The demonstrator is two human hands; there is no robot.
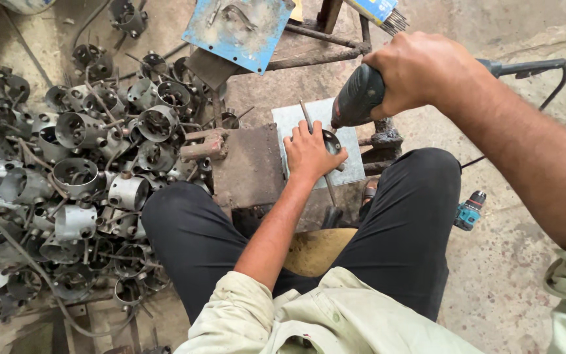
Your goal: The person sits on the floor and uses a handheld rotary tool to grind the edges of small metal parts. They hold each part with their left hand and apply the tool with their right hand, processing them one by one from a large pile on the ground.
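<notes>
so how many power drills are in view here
2: a dark corded drill gripped in the right hand above the grey plate, and a small teal drill on the floor beside the right knee.

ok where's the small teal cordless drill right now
In the head view the teal cordless drill lies on the concrete floor at the person's right, just outside the right knee.

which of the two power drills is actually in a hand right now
The dark green corded drill, gripped by the right hand above the grey plate. The small teal cordless drill lies untouched on the floor beside the person's leg.
</notes>
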